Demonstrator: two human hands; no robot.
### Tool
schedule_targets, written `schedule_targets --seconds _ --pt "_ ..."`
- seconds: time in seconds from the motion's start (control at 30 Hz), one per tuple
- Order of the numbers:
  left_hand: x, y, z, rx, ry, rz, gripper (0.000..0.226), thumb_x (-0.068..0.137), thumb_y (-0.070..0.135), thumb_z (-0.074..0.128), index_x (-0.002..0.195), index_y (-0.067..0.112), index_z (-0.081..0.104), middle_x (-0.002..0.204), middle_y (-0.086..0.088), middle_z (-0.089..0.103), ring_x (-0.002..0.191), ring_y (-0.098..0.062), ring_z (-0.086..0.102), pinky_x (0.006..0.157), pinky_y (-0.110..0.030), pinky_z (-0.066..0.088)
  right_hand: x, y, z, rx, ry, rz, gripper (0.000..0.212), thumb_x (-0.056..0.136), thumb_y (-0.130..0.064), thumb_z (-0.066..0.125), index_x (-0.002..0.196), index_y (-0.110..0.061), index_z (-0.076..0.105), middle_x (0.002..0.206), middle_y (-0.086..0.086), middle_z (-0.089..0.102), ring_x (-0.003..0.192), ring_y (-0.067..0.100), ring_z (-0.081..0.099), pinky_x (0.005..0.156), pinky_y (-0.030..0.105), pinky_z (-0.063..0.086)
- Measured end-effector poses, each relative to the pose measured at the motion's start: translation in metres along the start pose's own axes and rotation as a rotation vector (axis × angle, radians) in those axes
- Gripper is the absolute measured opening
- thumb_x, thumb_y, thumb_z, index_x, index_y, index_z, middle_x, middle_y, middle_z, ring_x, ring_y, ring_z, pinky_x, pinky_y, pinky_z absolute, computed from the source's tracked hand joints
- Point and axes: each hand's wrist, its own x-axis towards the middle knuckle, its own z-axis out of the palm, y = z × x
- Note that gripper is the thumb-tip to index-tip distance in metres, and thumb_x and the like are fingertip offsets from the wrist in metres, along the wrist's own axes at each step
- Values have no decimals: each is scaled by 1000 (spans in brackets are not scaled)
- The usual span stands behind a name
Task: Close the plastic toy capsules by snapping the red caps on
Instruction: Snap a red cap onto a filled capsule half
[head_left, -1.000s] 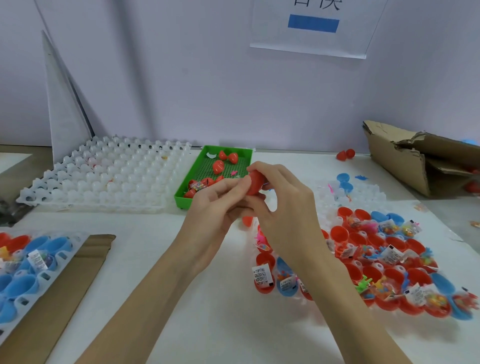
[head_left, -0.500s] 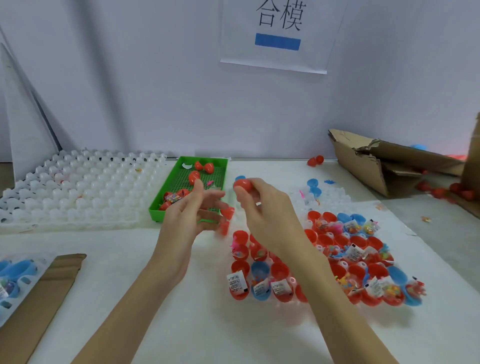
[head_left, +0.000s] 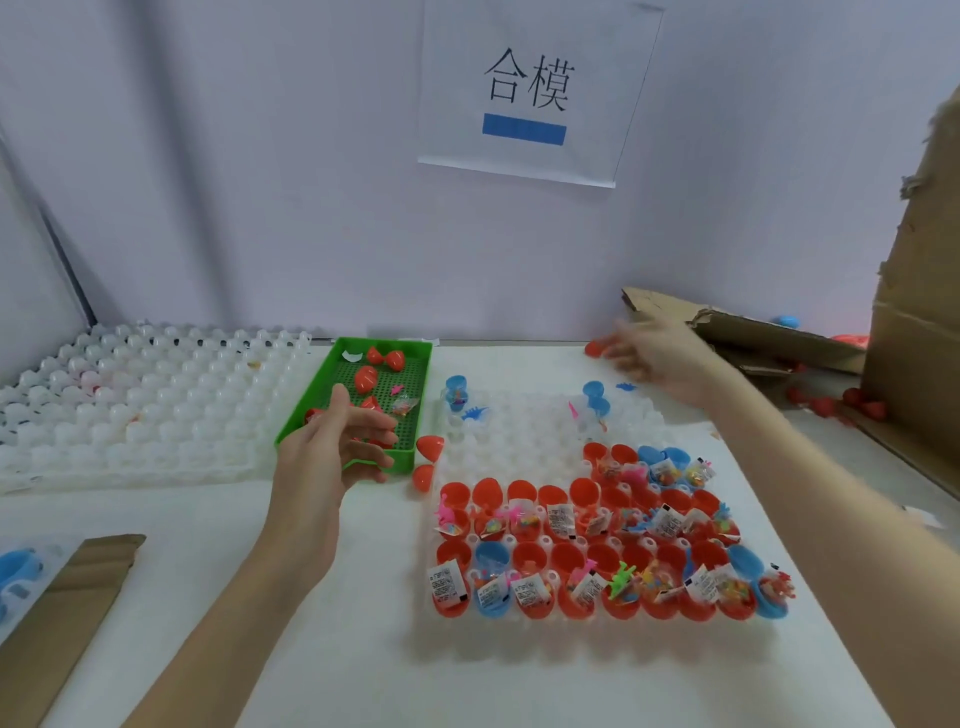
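Since half a second ago the right hand has swung from the middle of the bench out to the far right, beside the torn cardboard box, and the left hand has parted from it. The right hand is blurred; a red capsule sits at its fingertips, but whether its grip holds or has let go I cannot tell. The left hand's grip is relaxed and empty over the near corner of the green tray. The open capsules wait in the white holder near the front. Next, I judge: take a loose red cap, seat it squarely on a rim and tuck in any packet.
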Motion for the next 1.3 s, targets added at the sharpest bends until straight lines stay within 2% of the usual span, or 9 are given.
schedule_targets --seconds 0.1,0.23,0.43,0.6,0.8,0.9,1.03,1.1,1.3 --pt "-1 -1 2 13 -2 6 49 108 40 50 85 3 73 81 -8 74 60 -15 64 55 -26 52 -14 25 12 -478 -127 -195 8 97 -22 68 93 -21 75 89 -4 75 77 8 67 63 17 50" --pt "-3 -2 4 24 -8 -2 49 108 39 50 83 4 72 77 -6 73 59 -15 63 54 -25 52 -23 34 22 -793 -307 -226 11 90 -28 76 98 -21 80 93 -5 75 80 7 68 78 22 57" --pt "-5 0 5 44 -23 -10 50 108 41 49 83 4 73 76 -7 73 61 -17 64 59 -29 51 -30 33 19 -875 -301 -303 11 91 -26 76 101 -22 80 97 -3 75 81 7 68 81 24 59" --pt "-6 0 6 67 -49 -16 52 108 40 50 80 5 75 74 -8 73 59 -17 64 60 -31 50 -34 25 22 -866 -199 -434 13 91 -20 75 104 -16 80 97 0 77 72 2 64 67 9 49" --pt "-6 0 6 82 -84 -30 52 108 41 50 77 8 76 74 -11 72 60 -18 64 63 -33 50 -31 21 22 -1057 -203 -322 38 99 -14 64 137 -12 63 123 11 71 88 16 64 94 31 55" --pt "-7 1 7 79 -90 -34 55 108 41 50 71 12 78 74 -10 72 59 -17 63 64 -34 50 -34 25 22 -1000 -188 -331 49 101 -9 60 148 -18 51 127 10 69 92 19 66 95 32 55" --pt "-8 2 8 94 -111 -34 57 109 41 49 69 14 79 75 -10 73 61 -19 63 63 -33 51 -39 27 16 -966 -274 -336 14 92 -18 74 99 -28 67 102 1 73 76 6 64 76 16 54" --pt "-8 2 8 93 -116 -36 56 109 41 49 70 13 78 75 -10 74 61 -19 63 62 -31 51 -40 28 18 -957 -297 -305 17 91 -19 76 85 -31 66 90 -6 70 74 6 66 66 10 49" --pt "-7 1 6 94 -117 -39 54 109 39 49 74 9 77 76 -11 73 62 -20 63 61 -30 52 -40 31 24 -986 -274 -334 7 93 -17 72 96 -23 73 90 -6 69 77 6 63 66 10 46"
